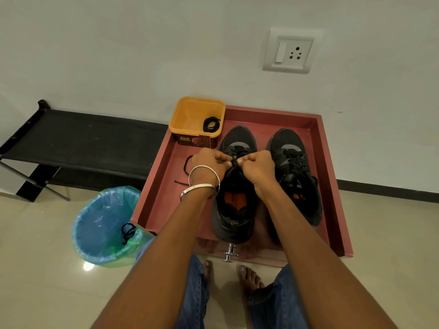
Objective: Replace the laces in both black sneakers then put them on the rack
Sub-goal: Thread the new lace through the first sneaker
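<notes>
Red drawer tray (pixel 331 176) on tile holds two black sneakers; left hand (pixel 210 163) and right hand (pixel 257 166) pinch the lace (pixel 235 161) over the left sneaker (pixel 234 210), fingers curled tight.

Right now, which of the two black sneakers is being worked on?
The left sneaker, nearer the yellow tub: both hands' fingers pinch its lace. The right sneaker sits untouched, already laced.

Hands (pixel 234 165) perhaps hide the lace (pixel 235 160) ends.
</notes>
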The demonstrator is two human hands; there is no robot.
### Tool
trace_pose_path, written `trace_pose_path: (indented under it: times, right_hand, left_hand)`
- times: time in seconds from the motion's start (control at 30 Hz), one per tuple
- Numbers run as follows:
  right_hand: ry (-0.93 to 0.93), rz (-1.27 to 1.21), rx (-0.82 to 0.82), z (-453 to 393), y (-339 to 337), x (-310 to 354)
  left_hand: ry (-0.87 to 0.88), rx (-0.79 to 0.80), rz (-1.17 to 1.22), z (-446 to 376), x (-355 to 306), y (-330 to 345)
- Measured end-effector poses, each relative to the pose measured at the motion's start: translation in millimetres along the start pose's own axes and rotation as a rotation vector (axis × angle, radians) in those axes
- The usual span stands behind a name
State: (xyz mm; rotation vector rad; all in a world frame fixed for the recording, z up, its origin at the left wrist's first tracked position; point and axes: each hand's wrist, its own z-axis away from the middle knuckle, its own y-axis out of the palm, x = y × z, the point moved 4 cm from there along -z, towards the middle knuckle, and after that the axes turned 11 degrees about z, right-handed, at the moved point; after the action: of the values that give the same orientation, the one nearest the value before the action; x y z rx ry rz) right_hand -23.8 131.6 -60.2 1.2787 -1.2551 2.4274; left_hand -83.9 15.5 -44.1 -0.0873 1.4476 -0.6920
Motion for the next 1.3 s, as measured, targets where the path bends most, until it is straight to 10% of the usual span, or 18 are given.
trace_pose_path:
  times: [1.03,1.3]
  right_hand:
    - [-0.100,-0.111,0.003,6,-27,4]
    - [-0.143,0.799,0.253,38,-40,6]
  left_hand:
    - [0.004,-0.013,-0.203,-15,-3,1]
    - [-0.357,-0.044,0.533,-25,17,0]
